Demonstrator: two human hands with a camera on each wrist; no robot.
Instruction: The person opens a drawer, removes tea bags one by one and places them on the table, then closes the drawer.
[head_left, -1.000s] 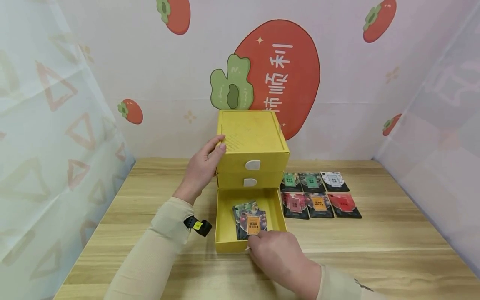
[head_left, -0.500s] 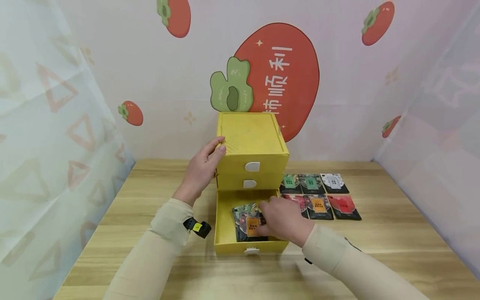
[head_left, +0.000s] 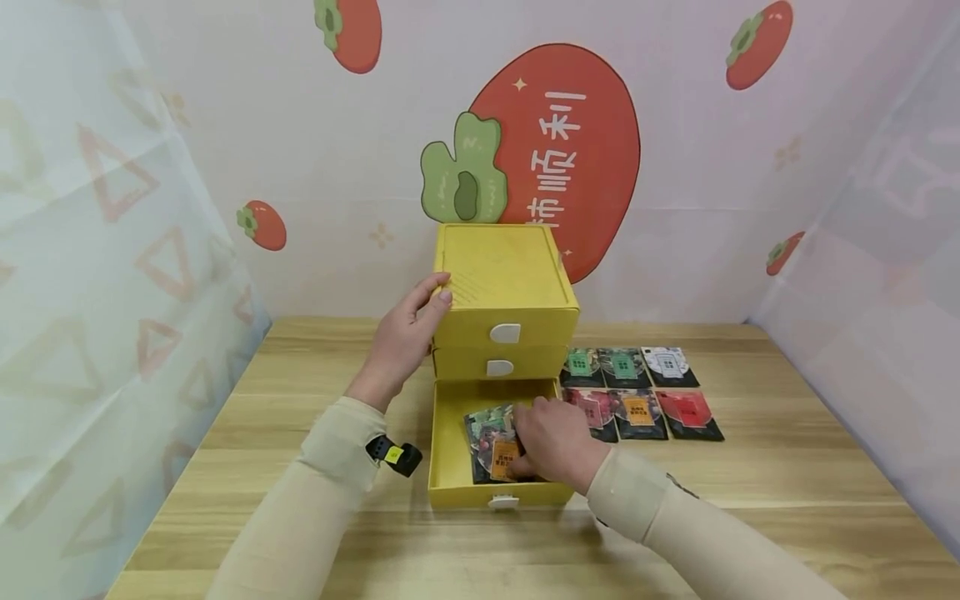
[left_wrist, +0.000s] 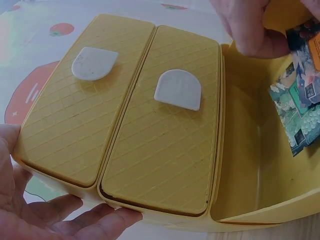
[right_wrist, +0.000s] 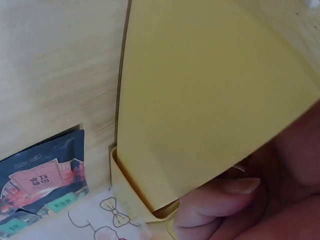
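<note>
A yellow three-tier drawer box (head_left: 502, 267) stands on the table with its bottom drawer (head_left: 447, 450) pulled out. My left hand (head_left: 401, 337) rests against the box's left side, thumb and index finger at the top edge; the left wrist view shows loosely spread fingers (left_wrist: 112, 222) touching that side. Inside the drawer lie several overlapping tea sachets (head_left: 489, 429), an orange-labelled one (head_left: 506, 457) uppermost. My right hand (head_left: 558, 437) reaches in over the drawer's right wall and pinches the sachets at their right edge, its thumb across the orange label. Its fingertips are partly hidden.
Two rows of tea sachets lie right of the box, among them a white one (head_left: 667, 367) and a red one (head_left: 687, 412). The two upper drawers are closed, with white tabs (head_left: 505, 332). A printed backdrop (head_left: 337, 167) rises behind the table (head_left: 322, 517).
The right hand has let go of the bottom drawer's front tab, moved up and right, and reached into the drawer onto the tea sachets. The left hand has stayed in place.
</note>
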